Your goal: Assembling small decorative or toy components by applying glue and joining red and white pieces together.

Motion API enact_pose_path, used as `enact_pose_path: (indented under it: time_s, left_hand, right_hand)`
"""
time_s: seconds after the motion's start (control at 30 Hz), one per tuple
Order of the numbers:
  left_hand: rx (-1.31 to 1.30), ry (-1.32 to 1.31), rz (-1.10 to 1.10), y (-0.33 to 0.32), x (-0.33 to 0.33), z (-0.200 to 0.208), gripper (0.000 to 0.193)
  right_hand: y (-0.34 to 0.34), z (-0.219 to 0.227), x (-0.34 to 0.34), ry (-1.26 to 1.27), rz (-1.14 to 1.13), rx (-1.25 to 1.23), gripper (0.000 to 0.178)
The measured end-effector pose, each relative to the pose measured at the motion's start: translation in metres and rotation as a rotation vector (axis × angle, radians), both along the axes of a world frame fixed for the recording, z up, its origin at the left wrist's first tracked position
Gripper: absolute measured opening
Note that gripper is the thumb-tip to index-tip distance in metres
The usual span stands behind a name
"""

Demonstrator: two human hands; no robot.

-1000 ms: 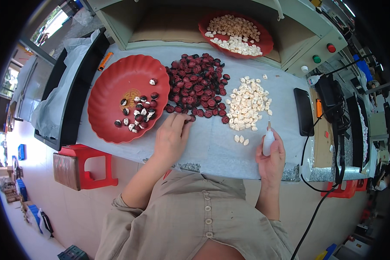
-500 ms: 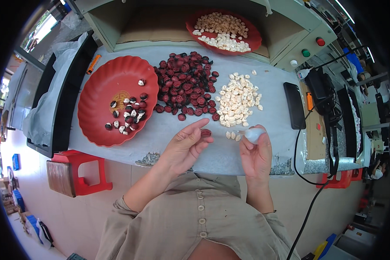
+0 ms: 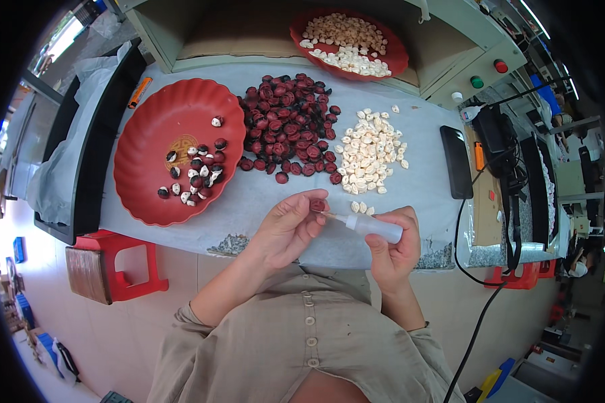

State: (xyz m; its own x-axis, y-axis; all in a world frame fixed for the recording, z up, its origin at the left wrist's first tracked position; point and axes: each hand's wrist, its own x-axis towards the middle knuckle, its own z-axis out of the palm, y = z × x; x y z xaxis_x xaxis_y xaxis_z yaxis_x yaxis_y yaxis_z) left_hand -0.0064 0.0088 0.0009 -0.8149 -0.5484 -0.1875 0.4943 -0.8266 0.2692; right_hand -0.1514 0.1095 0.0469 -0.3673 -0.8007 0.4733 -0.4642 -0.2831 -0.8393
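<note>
My left hand (image 3: 290, 225) pinches a small dark red shell piece (image 3: 318, 205) between thumb and fingers, above the near part of the table. In my right hand (image 3: 398, 248) is a translucent white squeeze bottle (image 3: 375, 228), lying sideways with its thin nozzle pointing left. The nozzle tip reaches the shell piece; whether they touch I cannot tell. Beyond my hands is a heap of dark red and black shell pieces (image 3: 286, 124). To its right lies a pile of cream-coloured, seed-like pieces (image 3: 370, 151), with a few more just above the bottle.
A scalloped red plate (image 3: 148, 127) at left holds several red, black and white pieces. Another red plate (image 3: 398, 64) with pale pieces stands at the back. A black phone (image 3: 456, 161) and a cable (image 3: 458, 235) lie right; a black tray (image 3: 107, 127) borders the left.
My right hand has tipped the bottle from pointing away to lying sideways, bringing its nozzle to the shell piece. My left hand still holds that piece, having turned it slightly.
</note>
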Motion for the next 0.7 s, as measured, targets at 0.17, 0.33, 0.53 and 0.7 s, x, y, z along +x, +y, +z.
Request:
enact_pose_path:
  time_s: [0.17, 0.33, 0.53, 0.7]
  left_hand:
    - [0.0, 0.03, -0.003, -0.0009, 0.0002, -0.0049, 0.03]
    - [-0.03, 0.027, 0.003, 0.0008, -0.0003, -0.0057, 0.029]
    - [-0.038, 0.037, -0.002, 0.0009, -0.0004, -0.0042, 0.029]
    - [-0.023, 0.041, -0.013, -0.0006, 0.0009, -0.0047, 0.029]
  right_hand:
    - [-0.0022, 0.0013, 0.0006, 0.055, 0.001, 0.007, 0.026]
    - [-0.0033, 0.0005, 0.0008, 0.066, -0.011, 0.01, 0.026]
    - [-0.0041, 0.0017, 0.0003, 0.086, -0.01, 0.01, 0.026]
    - [-0.003, 0.0022, 0.0002, 0.126, -0.006, 0.016, 0.027]
